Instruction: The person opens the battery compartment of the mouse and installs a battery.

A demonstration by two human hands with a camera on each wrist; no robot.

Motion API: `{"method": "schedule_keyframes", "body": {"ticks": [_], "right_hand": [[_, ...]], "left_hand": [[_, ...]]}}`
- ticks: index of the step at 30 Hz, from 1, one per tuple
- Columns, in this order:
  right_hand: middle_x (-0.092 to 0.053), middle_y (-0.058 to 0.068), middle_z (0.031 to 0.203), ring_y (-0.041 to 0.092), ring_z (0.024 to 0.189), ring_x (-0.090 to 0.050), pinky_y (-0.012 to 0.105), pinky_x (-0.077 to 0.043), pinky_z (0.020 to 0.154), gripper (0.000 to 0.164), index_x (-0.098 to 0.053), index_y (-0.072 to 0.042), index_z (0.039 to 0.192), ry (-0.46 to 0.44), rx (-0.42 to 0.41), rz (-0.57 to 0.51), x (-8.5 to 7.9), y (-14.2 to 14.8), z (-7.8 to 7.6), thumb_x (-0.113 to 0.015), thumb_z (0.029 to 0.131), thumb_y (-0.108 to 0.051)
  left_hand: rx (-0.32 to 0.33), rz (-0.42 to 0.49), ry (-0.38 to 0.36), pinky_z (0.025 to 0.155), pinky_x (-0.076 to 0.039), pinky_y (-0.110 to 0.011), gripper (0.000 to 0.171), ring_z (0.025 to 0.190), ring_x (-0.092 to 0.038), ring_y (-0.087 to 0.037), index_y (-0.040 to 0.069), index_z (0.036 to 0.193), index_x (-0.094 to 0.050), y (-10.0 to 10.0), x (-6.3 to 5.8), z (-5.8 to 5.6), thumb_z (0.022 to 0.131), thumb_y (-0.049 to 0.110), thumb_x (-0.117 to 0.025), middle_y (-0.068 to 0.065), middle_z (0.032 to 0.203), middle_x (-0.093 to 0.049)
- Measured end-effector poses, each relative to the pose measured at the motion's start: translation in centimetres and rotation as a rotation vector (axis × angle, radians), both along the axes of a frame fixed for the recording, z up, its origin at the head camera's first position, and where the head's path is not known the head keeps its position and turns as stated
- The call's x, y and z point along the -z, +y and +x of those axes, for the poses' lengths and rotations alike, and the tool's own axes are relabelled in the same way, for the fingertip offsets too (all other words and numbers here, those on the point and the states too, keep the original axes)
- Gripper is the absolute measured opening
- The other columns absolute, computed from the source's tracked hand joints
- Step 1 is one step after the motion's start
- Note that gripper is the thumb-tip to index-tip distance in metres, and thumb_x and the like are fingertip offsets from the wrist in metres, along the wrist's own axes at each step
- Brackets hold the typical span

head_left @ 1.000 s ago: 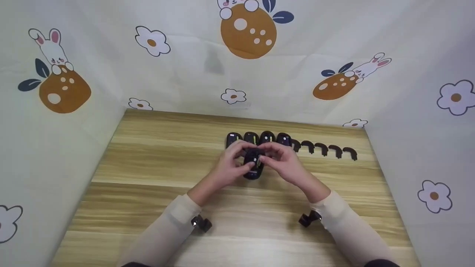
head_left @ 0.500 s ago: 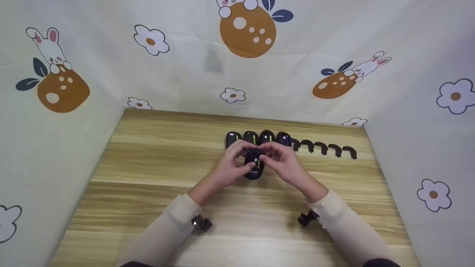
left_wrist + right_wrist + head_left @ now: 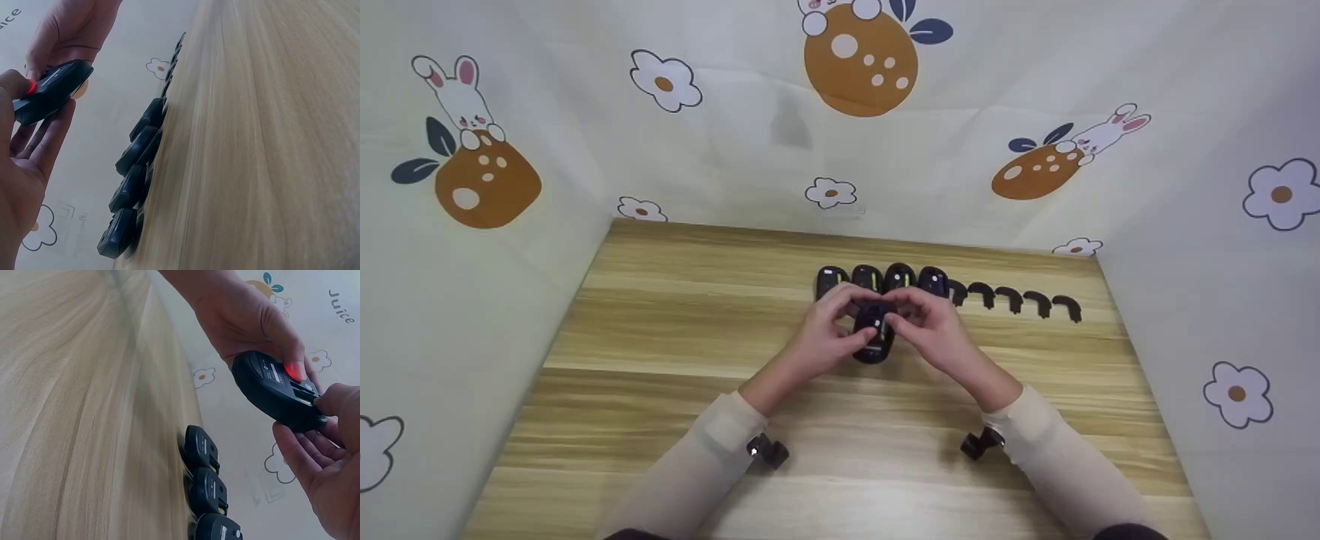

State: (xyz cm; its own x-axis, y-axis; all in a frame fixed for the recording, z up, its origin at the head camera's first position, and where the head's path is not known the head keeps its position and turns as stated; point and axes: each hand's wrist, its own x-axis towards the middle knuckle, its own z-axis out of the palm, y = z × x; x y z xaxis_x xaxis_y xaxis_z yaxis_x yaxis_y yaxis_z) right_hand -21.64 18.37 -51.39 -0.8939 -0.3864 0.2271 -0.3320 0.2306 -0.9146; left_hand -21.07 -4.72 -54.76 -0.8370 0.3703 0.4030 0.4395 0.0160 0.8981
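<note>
A black computer mouse (image 3: 873, 339), underside facing up, is held between both hands above the table. My left hand (image 3: 823, 330) grips its left side, the thumb across the underside, where a red glow lights the thumb tip (image 3: 293, 371). From the other side my right hand (image 3: 936, 330) pinches the far end, its thumb (image 3: 332, 400) at an open slot in the underside. A pale strip shows inside that slot. Just beyond the hands, several similar mice (image 3: 832, 279) lie in a row, also underside up, partly covered by my fingers.
Several small curved dark pieces (image 3: 1009, 301) continue the row to the right on the wood-grain table (image 3: 675, 330). Printed cloth (image 3: 735, 135) walls the back and sides. A small black camera (image 3: 769, 452) is strapped at the left wrist, another camera (image 3: 982, 442) at the right.
Both hands keep their grip on the mouse with almost no movement. The right forearm has shifted very slightly left, and the head view has moved a little.
</note>
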Motion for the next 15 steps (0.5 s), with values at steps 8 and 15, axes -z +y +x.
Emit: {"method": "schedule_keyframes", "body": {"ticks": [8, 15], "right_hand": [[-0.079, 0.014, 0.104, 0.026, 0.091, -0.072, 0.024, -0.063, 0.073, 0.022, -0.075, 0.002, 0.123, 0.003, 0.000, 0.000, 0.09, 0.05, -0.03, -0.075, 0.101, 0.001], [-0.078, 0.016, 0.114, 0.026, 0.097, -0.075, 0.029, -0.067, 0.081, 0.029, -0.073, 0.003, 0.129, 0.003, -0.014, -0.051, 0.24, 0.02, 0.15, -0.077, 0.100, 0.003]], "left_hand": [[0.007, 0.013, -0.038, 0.066, -0.068, -0.035, 0.045, 0.104, -0.069, -0.034, 0.008, 0.139, -0.068, -0.04, -0.01, -0.04, 0.096, 0.002, -0.083, -0.010, 0.135, -0.063], [0.009, 0.030, -0.052, 0.066, -0.067, -0.034, 0.045, 0.104, -0.069, -0.034, 0.004, 0.140, -0.067, -0.11, -0.07, -0.06, 0.098, 0.002, -0.082, -0.012, 0.133, -0.062]]}}
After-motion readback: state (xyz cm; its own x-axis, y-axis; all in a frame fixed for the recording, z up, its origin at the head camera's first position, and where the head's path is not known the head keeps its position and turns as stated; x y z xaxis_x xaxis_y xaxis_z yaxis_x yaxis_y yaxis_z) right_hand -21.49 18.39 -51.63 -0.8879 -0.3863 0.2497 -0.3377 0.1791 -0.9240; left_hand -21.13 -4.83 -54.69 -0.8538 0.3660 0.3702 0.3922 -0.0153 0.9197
